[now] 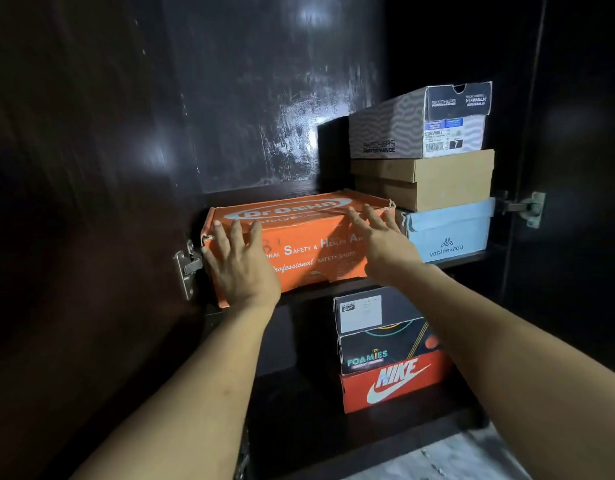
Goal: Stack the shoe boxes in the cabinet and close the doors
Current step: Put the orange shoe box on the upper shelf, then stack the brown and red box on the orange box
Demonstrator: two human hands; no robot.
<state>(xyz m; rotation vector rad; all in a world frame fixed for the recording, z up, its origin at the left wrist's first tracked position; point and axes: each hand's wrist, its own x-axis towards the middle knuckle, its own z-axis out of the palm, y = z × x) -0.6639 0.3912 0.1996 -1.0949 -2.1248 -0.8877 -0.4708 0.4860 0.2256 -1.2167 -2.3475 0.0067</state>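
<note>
Palms flat, fingers spread: your left hand (242, 268) and right hand (382, 242) press the orange box (299, 244) at the upper shelf's (465, 263) left front edge, gripping nothing, so it slides in beside the blue box (448, 233).

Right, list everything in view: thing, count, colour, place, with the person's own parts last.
Safety shoe box: one, orange, upper shelf, left, front overhanging the edge.
veranevada box: one, light blue, upper shelf, right, bottom of stack.
Plain box: one, brown cardboard, on the blue box.
Skechers box: one, grey and black, top of that stack.
Nike box: one, red-orange, lower shelf, bottom of stack.
Foamies box: one, black, on the Nike box.
Labelled box: one, black, top of lower stack.
Hinges: two, metal, left and right cabinet sides.
Left hand: flat on the orange box front.
Right hand: open, at the orange box's right end.
</note>
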